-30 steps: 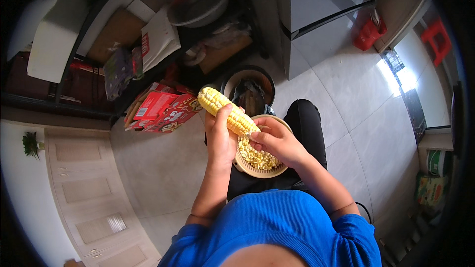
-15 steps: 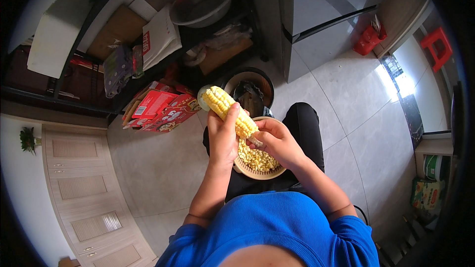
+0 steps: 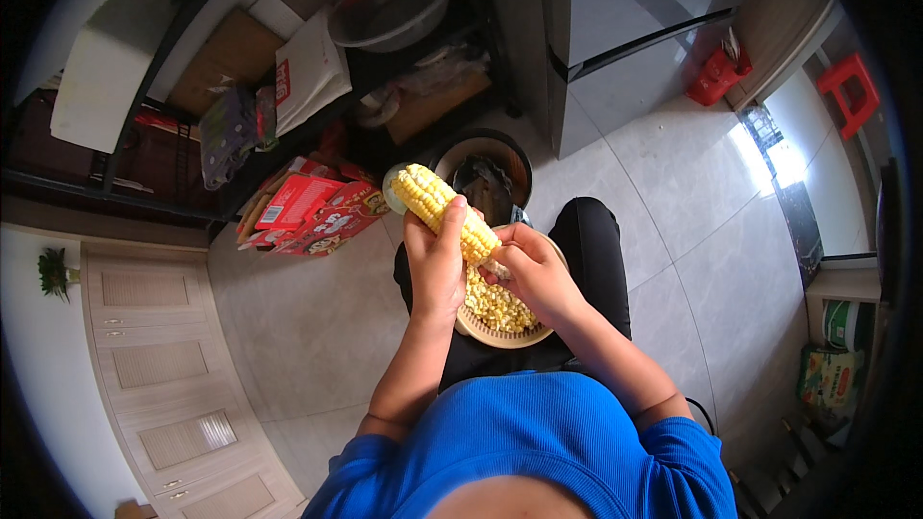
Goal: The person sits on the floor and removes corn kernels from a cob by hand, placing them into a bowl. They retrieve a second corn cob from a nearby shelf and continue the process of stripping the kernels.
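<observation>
A yellow corn cob (image 3: 435, 200) is held slantwise over my lap, its far end pointing up and left. My left hand (image 3: 437, 264) wraps round its middle, thumb along the top. At the near end, where some of the cob is bare of kernels, my right hand (image 3: 529, 264) pinches the corn with thumb and fingers. Below both hands, a round tan basket (image 3: 510, 339) rests on my lap. Loose corn kernels (image 3: 500, 308) lie in it, partly hidden by my hands.
Just beyond my knees stands a round bin (image 3: 514, 159) with a dark liner. Red cardboard boxes (image 3: 322, 216) are on the floor at left, beside a dark shelf holding a clear plastic basin (image 3: 392, 14). A grey fridge (image 3: 635, 58) and a red bag (image 3: 719, 75) are at far right.
My right hand has shifted slightly, its fingers drawn closer together against the near end of the corn cob. The left hand keeps its hold, and the cob has barely moved.
</observation>
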`<state>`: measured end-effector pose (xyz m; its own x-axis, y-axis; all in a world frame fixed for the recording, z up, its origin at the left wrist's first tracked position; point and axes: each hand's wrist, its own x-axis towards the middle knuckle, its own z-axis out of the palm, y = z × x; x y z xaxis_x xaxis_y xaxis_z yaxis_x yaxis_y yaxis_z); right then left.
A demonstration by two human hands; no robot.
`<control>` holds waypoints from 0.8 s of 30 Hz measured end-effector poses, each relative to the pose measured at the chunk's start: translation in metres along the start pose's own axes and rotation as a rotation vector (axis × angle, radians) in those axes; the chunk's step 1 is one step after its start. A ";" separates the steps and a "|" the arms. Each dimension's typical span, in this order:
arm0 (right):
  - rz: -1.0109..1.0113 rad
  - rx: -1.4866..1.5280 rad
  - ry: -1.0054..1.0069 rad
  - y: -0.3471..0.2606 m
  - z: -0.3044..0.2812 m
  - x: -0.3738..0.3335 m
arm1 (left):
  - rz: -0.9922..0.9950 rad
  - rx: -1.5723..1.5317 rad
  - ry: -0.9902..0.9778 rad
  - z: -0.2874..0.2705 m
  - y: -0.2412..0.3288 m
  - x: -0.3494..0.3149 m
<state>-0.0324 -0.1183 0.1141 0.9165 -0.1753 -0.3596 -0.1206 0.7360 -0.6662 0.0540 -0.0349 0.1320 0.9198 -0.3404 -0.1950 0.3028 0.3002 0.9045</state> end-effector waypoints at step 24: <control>-0.374 -0.615 0.056 -0.012 -0.012 -0.012 | -0.145 -0.067 -0.185 -0.023 0.010 0.008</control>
<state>-0.0459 -0.1328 0.1188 0.9197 -0.3885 -0.0577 -0.0109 0.1216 -0.9925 0.0706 -0.0139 0.1307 0.8058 -0.5402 -0.2426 0.4503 0.2928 0.8435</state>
